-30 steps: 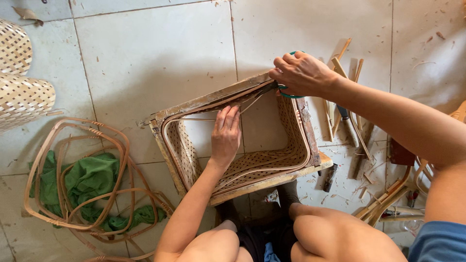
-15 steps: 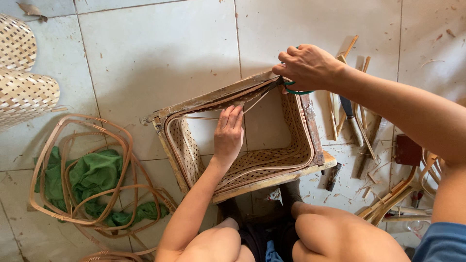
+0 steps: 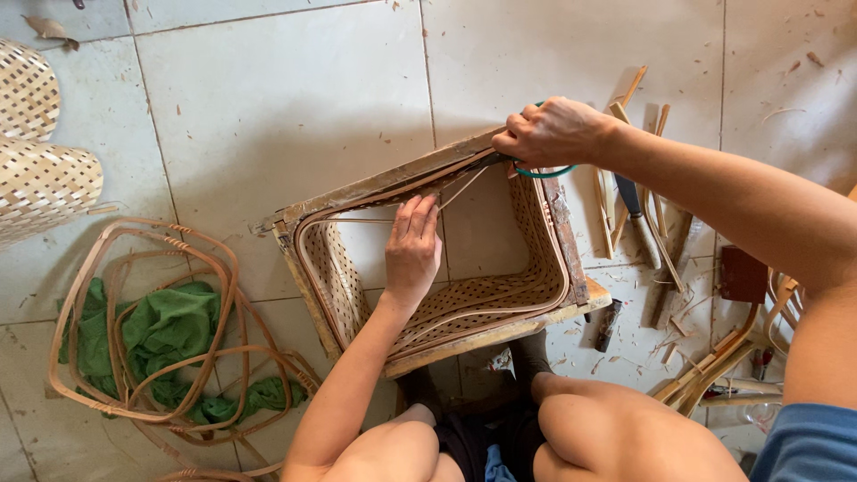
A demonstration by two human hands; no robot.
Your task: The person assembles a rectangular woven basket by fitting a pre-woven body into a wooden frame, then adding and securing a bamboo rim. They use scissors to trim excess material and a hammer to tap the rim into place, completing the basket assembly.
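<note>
Left hand (image 3: 412, 250) lay flat, fingers open, inside the basket frame (image 3: 428, 259). Right hand (image 3: 553, 132) gripped green-handled scissors (image 3: 543, 170) at its far corner. Rattan hoops (image 3: 152, 321) left of hands.

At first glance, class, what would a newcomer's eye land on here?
The square woven basket frame in the middle of the tiled floor draws the eye; the left hand reaches inside it and the right hand grips its far corner. At lower left, looped cane strips lie over a green cloth.
</note>
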